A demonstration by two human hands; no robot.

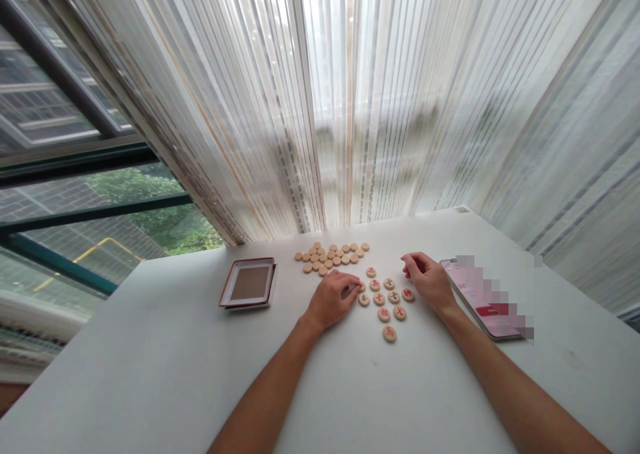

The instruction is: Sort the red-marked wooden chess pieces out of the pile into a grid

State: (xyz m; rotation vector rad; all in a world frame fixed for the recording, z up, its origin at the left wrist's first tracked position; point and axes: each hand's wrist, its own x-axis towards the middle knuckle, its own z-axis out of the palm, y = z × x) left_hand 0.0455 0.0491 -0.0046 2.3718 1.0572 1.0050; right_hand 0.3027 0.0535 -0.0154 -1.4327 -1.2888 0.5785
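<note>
Round wooden Chinese chess pieces lie face up in a diamond-like group, showing red and dark characters. My left hand (pixel 332 298) is at the group's left side, fingers bent together, the fingertips on a red-marked Chinese chess piece (pixel 363 286) at its edge. Just below that one is a dark-marked piece (pixel 364 299). To the right of the group my right hand (pixel 426 278) hovers with its fingers curled in, and no piece shows in it. Nearest to it are a red-marked piece (pixel 408 295) and a dark-marked piece (pixel 389 283). A red horse piece (pixel 389 334) forms the near tip.
Behind the group, several plain-topped pieces (pixel 330 257) lie close together. A shallow square box (pixel 250 283) sits on the white table (pixel 170 354) at left. On the right lies a phone-like device (pixel 483 301), partly pixelated. A striped curtain (pixel 340 141) hangs along the table's back edge.
</note>
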